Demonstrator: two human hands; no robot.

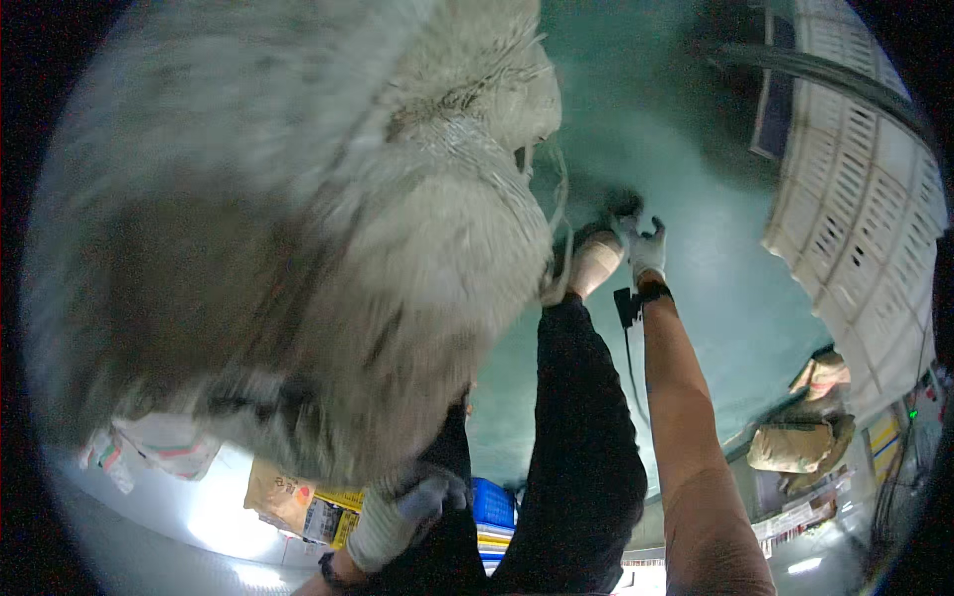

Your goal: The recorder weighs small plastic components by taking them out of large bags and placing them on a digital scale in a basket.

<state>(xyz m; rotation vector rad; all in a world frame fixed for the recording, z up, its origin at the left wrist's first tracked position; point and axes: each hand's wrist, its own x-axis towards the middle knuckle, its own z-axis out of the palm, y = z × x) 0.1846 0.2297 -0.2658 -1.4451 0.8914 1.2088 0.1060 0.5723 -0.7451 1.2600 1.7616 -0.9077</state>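
A large off-white sack [427, 228], smeared by motion, fills the left and upper left of the view. Its gathered top has loose strings hanging on the right side. Below the sack's lower edge is my left hand [402, 515] in a white glove with grey fingers, in front of my dark trouser leg. Its fingers are blurred, and whether they touch the sack cannot be told. Beside my light-coloured shoe [597, 261], my right hand [646, 248] reaches out low with gloved fingers apart and nothing visible in them. A black strap with a small box circles that wrist.
White slotted plastic crates [845, 199] are stacked along the right over a green floor [725, 268]. Brown paper sacks [792, 446] lie at the lower right. A blue crate [493, 503] and a brown printed bag [279, 495] stand at the bottom. A dark curved bar [815, 68] crosses the upper right.
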